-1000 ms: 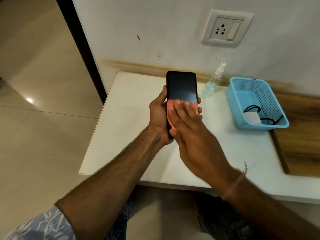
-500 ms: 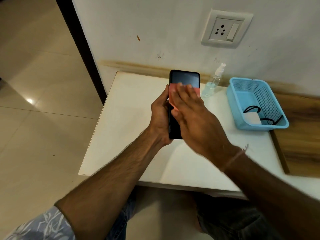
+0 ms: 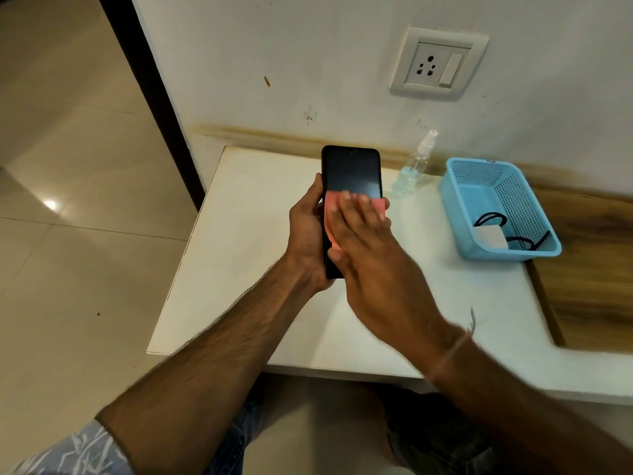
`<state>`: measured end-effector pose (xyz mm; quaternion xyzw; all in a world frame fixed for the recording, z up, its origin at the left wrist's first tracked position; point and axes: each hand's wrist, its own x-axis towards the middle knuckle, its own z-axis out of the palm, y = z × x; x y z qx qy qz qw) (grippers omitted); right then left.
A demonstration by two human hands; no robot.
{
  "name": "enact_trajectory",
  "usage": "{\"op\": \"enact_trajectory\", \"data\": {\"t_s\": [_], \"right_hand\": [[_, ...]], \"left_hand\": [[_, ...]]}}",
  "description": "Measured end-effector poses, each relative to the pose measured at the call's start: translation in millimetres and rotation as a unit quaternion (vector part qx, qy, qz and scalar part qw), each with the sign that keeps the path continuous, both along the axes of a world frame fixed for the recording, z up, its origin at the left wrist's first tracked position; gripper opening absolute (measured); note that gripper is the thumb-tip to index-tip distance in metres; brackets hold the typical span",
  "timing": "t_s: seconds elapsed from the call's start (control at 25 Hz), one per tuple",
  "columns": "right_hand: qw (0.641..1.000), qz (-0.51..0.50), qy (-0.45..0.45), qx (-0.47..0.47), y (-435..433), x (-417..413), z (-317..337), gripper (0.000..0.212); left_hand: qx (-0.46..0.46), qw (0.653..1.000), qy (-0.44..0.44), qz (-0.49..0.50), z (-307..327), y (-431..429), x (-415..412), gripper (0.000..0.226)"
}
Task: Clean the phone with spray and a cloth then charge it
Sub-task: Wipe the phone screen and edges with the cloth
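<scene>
A black phone [image 3: 351, 169] is held upright above the white table [image 3: 239, 241], screen toward me. My left hand [image 3: 308, 241] grips it by its left edge and back. My right hand [image 3: 373, 262] lies flat on the screen's lower half, its straight fingers pressing a pink cloth [image 3: 330, 209] against the glass. The phone's lower part is hidden under the cloth and hand. A small clear spray bottle [image 3: 412, 169] stands by the wall to the right of the phone. A white charger with a black cable [image 3: 491, 234] lies in the blue basket [image 3: 459, 197].
A wall socket with a switch [image 3: 438, 65] sits above the table on the white wall. A wooden surface [image 3: 589, 269] adjoins the table on the right. Tiled floor lies to the left, past a dark door frame [image 3: 150, 94].
My right hand slid the cloth up the screen to near its top, then back down to the lower half. The left hand kept its grip on the phone.
</scene>
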<state>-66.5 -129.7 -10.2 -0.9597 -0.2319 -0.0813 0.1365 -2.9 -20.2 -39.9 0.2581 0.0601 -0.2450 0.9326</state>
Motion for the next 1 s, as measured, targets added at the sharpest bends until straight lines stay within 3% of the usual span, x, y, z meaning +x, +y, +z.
{"op": "enact_trajectory", "data": {"t_s": [0.28,0.44,0.72,1.0], "right_hand": [[0.999,0.017,-0.014,-0.047,-13.0,-45.4,-20.7,0.053],[1.000,-0.022,0.009,0.016,-7.4,-4.8,-2.9,0.050],[0.997,-0.075,0.012,0.031,6.6,63.9,19.3,0.052],[1.000,-0.016,-0.007,-0.009,-1.3,-8.6,-7.1,0.053]], "left_hand": [[0.003,1.000,-0.006,-0.024,3.0,1.7,-0.6,0.076],[0.022,1.000,0.003,0.000,0.3,-0.2,2.1,0.071],[0.018,1.000,0.018,0.018,-1.0,0.3,1.9,0.056],[0.015,1.000,0.012,0.005,3.3,3.9,0.3,0.073]]}}
